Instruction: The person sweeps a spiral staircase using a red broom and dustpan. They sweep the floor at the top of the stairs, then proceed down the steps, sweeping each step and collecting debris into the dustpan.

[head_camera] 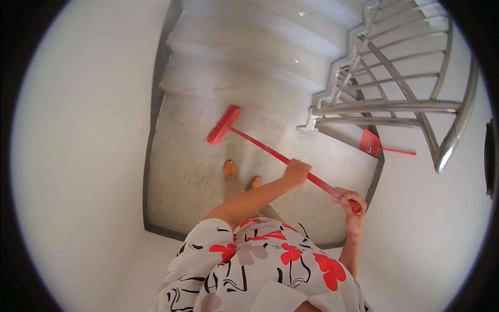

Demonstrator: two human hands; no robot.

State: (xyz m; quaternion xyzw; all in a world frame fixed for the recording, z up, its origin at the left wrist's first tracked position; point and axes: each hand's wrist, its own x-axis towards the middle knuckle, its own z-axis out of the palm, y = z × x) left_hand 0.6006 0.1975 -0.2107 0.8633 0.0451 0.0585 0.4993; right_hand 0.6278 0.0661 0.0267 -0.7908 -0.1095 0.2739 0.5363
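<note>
Both my hands hold a red broom that slants across the view. My left hand [298, 174] grips the broom handle [265, 147] about midway along its length. Around the upper end, beside the rounded tip, my right hand [351, 206] is closed. The broom head [224, 124], wide with red bristles, is at the far end of the handle, over the concrete landing [187, 171] near the foot of the steps. Whether the bristles touch the floor is hard to tell.
Concrete steps [249, 66] rise ahead, with a metal railing [386, 106] on their right. A red dustpan [369, 142] with a long thin handle stands by the right wall [413, 202]. Another white wall [89, 136] runs along the left. My feet [230, 170] are on the landing.
</note>
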